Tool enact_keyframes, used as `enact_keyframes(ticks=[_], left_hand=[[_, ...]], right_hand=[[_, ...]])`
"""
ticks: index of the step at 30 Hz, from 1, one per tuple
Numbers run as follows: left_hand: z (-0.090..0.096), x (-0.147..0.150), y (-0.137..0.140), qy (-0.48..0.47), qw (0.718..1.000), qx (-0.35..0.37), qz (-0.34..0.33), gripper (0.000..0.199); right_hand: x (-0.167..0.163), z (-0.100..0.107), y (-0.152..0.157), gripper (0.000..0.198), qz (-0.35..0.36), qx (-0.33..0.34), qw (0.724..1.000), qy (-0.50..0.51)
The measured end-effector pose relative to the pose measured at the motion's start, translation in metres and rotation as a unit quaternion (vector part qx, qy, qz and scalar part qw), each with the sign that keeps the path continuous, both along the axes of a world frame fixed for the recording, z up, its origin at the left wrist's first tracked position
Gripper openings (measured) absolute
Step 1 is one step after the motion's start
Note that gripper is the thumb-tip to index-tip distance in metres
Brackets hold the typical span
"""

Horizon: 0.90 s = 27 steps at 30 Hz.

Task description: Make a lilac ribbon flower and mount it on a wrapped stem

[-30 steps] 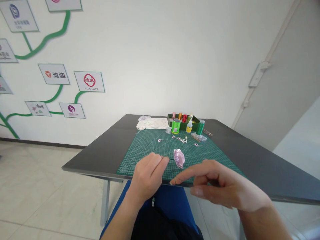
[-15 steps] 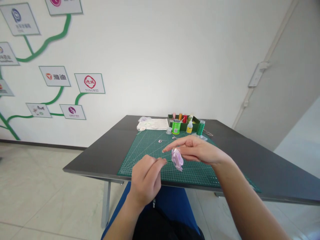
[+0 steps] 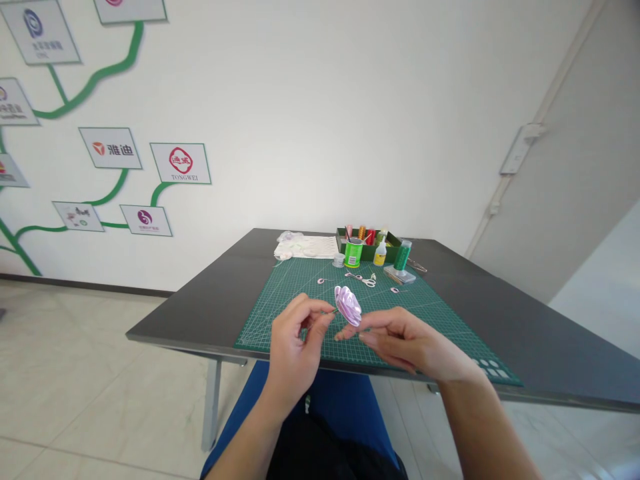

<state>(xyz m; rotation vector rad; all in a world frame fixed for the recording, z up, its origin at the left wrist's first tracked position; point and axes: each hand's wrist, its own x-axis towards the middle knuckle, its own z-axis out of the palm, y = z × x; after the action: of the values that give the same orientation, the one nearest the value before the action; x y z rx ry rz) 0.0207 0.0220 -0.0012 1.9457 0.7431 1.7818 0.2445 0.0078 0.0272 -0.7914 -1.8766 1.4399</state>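
A lilac artificial flower [image 3: 348,306] with layered, shiny petals is held above the green cutting mat. My left hand [image 3: 299,333] pinches its thin green stem between thumb and fingertips, and the bloom tilts to the right. Just below and right of the petals is my right hand [image 3: 407,339], its fingers stretched out and apart. The index finger lies close against the lower petals; whether it touches them I cannot tell. Beyond the flower, white-handled scissors [image 3: 369,282] lie on the mat, with one small lilac petal piece [image 3: 321,281] to their left and another petal piece [image 3: 395,290] to their right.
The cutting mat [image 3: 280,300] covers the middle of the dark table [image 3: 210,300]. At its far edge stand a green can [image 3: 353,253], a glue bottle [image 3: 380,253], a green thread spool [image 3: 402,256] and a box [image 3: 395,250] of spools. White material [image 3: 315,247] lies at back left.
My right hand has dropped from above the flower to below it. The bloom has turned upward and risen slightly, still in my left hand, and the scissors have come into view.
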Motion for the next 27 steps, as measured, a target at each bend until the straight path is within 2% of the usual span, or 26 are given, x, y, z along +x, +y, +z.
enact_keyframes(ticks=[2,4,7,9,12,15,17,19,21,24,27], left_hand=[[0.0,-0.001,0.002,-0.044,0.995,-0.064,-0.056,0.014],[-0.001,-0.002,0.005,-0.089,0.981,-0.128,-0.116,0.025],[-0.001,-0.003,0.007,-0.147,0.95,-0.205,-0.186,0.037],[-0.001,-0.004,0.008,-0.175,0.933,-0.238,-0.206,0.041],[0.0,-0.004,0.006,-0.2,0.918,-0.266,-0.217,0.043],[0.001,-0.004,0.004,-0.202,0.916,-0.274,-0.213,0.041],[0.001,-0.003,0.003,-0.194,0.924,-0.266,-0.195,0.036],[0.002,-0.002,0.002,-0.181,0.936,-0.249,-0.173,0.029],[0.003,-0.002,0.0,-0.159,0.95,-0.225,-0.149,0.021],[0.004,-0.001,-0.004,-0.116,0.974,-0.17,-0.09,0.01],[0.003,-0.003,-0.006,-0.075,0.989,-0.118,-0.044,0.006]], right_hand=[[-0.004,-0.008,0.001,0.04,0.001,-0.022,0.999,0.033],[-0.012,-0.021,-0.001,0.038,-0.004,-0.057,0.993,0.107],[-0.027,-0.046,-0.008,0.045,-0.051,-0.11,0.958,0.26],[-0.032,-0.063,-0.009,0.054,-0.109,-0.129,0.934,0.315],[-0.025,-0.082,0.001,0.058,-0.264,-0.088,0.923,0.265],[-0.01,-0.092,0.015,0.06,-0.439,-0.002,0.884,0.163],[-0.006,-0.093,0.016,0.058,-0.487,0.04,0.862,0.139],[-0.013,-0.089,0.007,0.053,-0.475,0.078,0.868,0.123],[-0.03,-0.081,-0.008,0.051,-0.423,0.11,0.893,0.107],[-0.06,-0.065,-0.03,0.058,-0.315,0.108,0.935,0.123],[-0.077,-0.051,-0.04,0.058,-0.292,0.079,0.945,0.126]])
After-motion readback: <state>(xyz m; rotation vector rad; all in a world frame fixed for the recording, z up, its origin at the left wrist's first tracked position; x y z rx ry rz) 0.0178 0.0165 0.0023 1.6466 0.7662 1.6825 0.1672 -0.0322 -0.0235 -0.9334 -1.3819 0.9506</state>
